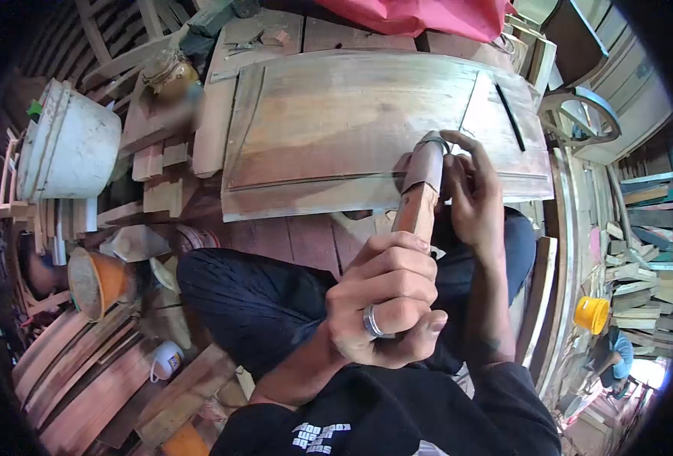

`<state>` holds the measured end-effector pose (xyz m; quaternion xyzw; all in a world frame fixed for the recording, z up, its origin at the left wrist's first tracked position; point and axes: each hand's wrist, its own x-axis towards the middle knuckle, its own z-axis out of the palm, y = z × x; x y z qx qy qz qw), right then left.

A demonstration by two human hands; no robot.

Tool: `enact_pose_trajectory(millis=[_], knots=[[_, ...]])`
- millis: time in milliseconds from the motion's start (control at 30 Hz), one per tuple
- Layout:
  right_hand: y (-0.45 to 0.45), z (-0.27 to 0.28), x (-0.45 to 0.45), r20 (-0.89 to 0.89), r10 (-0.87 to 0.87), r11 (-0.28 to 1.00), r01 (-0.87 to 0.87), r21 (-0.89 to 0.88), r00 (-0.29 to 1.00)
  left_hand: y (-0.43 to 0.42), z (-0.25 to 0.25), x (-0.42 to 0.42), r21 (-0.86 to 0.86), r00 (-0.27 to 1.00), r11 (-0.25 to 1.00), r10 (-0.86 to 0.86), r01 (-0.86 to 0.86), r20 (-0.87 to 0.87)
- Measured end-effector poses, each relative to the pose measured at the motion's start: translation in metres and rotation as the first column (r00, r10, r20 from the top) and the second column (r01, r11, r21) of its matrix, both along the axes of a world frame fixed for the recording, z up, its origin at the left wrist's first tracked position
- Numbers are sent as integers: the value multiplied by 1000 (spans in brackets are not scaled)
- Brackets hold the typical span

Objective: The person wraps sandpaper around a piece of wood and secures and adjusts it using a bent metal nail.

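My left hand [386, 304], with a ring on one finger, is wrapped round the wooden handle of a tool [423, 171] that points up and away from me. A grey sleeve covers the tool's upper part. At its far end my right hand [472, 186] is closed, with thumb and fingers bent beside the tip; what they pinch is too small to make out. Behind both hands lies a framed wooden panel [352, 114], and a thin black stick [510, 118] rests on its right part.
A white bucket [82, 144] stands at the left, with an orange container [101, 283] and a white cup [167, 359] below it. Red cloth [435, 14] hangs at the top. Wood pieces and a yellow bucket [591, 315] are at the right, near another person [619, 356].
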<state>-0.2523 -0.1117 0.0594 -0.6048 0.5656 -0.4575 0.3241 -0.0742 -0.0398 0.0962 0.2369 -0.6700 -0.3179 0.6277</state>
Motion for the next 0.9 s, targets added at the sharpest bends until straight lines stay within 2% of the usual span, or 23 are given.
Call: enact_pose_trajectory(millis=[33, 67, 100, 200, 267, 300, 367, 400, 433, 533, 633, 700, 767, 800, 833, 900], knots=[[-2, 0, -3, -89, 17, 1000, -19, -20, 996, -1, 0, 1, -1, 1000, 1000, 4, -4, -19], [-2, 3, -5, -78, 30, 999, -27, 41, 996, -3, 1, 3, -7, 1000, 1000, -6, 6, -15], [-4, -1, -6, -77, 48, 998, -50, -24, 996, -4, 1, 4, -12, 1000, 1000, -11, 11, -16], [-10, 2, -13, -215, 82, 995, -90, -30, 973, -6, -2, 9, -11, 997, 999, -42, 41, -58], [-12, 8, -15, -80, 113, 991, -107, 82, 990, -7, -5, 14, -19, 994, 994, -109, 108, -33], [-12, 10, -17, -100, 126, 990, -118, 82, 987, -9, -6, 16, -23, 994, 995, -95, 94, -53], [-7, 15, -19, -131, 150, 986, -138, 96, 980, -9, -9, 20, -67, 983, 981, -181, 181, -1], [-2, 18, -20, -62, 172, 973, -159, 169, 983, -7, -6, 22, -76, 982, 979, -189, 190, 27], [4, 21, -19, -71, 178, 971, -164, 173, 981, -5, -2, 24, -75, 983, 980, -183, 184, 16], [22, 25, -2, 91, 155, 958, -172, 229, 984, 2, 5, 38, -90, 967, 964, -243, 250, 82], [33, 13, 17, 161, 134, 976, -158, 150, 978, 4, 8, 58, -80, 965, 963, -252, 257, 73], [36, 9, 21, 137, 151, 979, -167, 116, 979, 4, 3, 62, -98, 970, 965, -236, 241, 66], [38, 9, 30, 66, 94, 994, -97, 49, 993, 4, 4, 63, -14, 978, 983, -181, 181, -104], [42, 11, 31, 105, 71, 991, -82, 108, 992, 3, -1, 61, -23, 965, 987, -162, 161, -205], [44, 10, 31, 103, 63, 991, -74, 107, 993, 3, -5, 58, -25, 963, 985, -170, 169, -207], [49, 5, 28, 118, 75, 990, -89, 113, 990, 3, -11, 52, -8, 899, 976, -202, 216, -388]])
